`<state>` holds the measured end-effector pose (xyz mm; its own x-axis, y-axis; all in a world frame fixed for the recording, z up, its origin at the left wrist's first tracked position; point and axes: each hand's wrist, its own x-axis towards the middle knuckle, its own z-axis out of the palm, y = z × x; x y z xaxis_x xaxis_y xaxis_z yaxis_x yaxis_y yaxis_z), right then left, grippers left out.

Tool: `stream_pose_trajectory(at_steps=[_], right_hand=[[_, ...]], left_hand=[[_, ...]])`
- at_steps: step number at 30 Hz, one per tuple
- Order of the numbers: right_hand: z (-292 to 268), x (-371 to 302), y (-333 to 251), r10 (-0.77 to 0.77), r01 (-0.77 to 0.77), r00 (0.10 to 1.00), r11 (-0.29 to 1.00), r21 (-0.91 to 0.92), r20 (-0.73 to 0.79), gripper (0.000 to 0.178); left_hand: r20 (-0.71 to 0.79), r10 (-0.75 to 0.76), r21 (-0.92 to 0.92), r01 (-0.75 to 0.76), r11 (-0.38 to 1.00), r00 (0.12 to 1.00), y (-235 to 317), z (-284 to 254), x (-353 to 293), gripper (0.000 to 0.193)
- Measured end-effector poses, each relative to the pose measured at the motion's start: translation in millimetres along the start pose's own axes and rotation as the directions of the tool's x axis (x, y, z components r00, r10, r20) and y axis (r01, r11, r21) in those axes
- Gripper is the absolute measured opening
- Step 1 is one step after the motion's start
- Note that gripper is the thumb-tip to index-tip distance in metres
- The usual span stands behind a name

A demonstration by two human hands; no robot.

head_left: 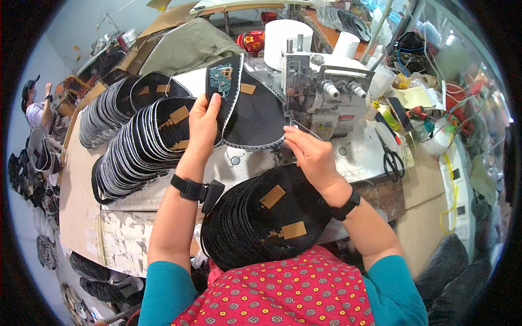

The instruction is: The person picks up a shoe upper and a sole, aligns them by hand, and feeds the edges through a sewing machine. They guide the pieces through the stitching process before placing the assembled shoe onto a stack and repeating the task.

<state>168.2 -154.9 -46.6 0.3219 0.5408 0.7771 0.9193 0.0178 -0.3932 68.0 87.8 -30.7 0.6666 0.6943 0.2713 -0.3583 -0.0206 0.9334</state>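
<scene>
My left hand (pixel 203 124) is closed on a black fabric piece (pixel 253 117) with a pale stitched edge, a tan patch and a blue-grey embroidered corner. The piece stretches across to the needle area of a white overlock sewing machine (pixel 329 92). At its right corner, beside the needle, the fingertips of my right hand (pixel 311 155) are pinched together. Whether they grip the edge or a thread is too small to tell. On my lap lies a stack of rounded black fabric pieces (pixel 234 225), the top one bearing two tan patches.
Left of my left hand, rows of white-edged black pieces (pixel 138 152) lean on the table (pixel 81 187). Black scissors (pixel 391 163) lie right of the machine. A large white thread cone (pixel 287 41) stands behind it. Another person (pixel 41 103) is at the far left.
</scene>
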Motion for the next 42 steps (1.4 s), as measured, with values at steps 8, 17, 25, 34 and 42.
stream_pose_trajectory(at_steps=[8,17,25,34,42], right_hand=[[-2.9,6.8,4.2,0.039,-0.034,0.998,0.995,-0.090,0.056,0.022],[-7.4,8.4,4.9,0.071,-0.063,0.995,0.992,-0.110,0.070,0.020],[-1.5,12.1,2.6,0.025,-0.018,0.999,0.990,-0.143,0.044,0.016],[5.2,9.6,-1.8,0.016,-0.016,1.000,0.993,-0.120,-0.004,0.013],[0.6,10.5,7.2,0.138,-0.138,0.990,0.990,-0.026,0.028,0.015]], left_hand=[[-0.034,-0.146,0.236,0.150,0.960,0.989,22.5,-13.8,-35.2,0.022],[0.030,-0.382,0.253,0.362,0.897,0.924,44.6,-5.3,-58.2,0.024],[-0.014,-0.374,0.156,0.371,0.915,0.927,39.0,-7.5,-62.9,0.023],[-0.039,-0.386,0.109,0.388,0.915,0.922,40.8,0.2,-71.0,0.024],[-0.005,-0.441,0.077,0.440,0.895,0.897,46.2,15.2,-88.2,0.025]])
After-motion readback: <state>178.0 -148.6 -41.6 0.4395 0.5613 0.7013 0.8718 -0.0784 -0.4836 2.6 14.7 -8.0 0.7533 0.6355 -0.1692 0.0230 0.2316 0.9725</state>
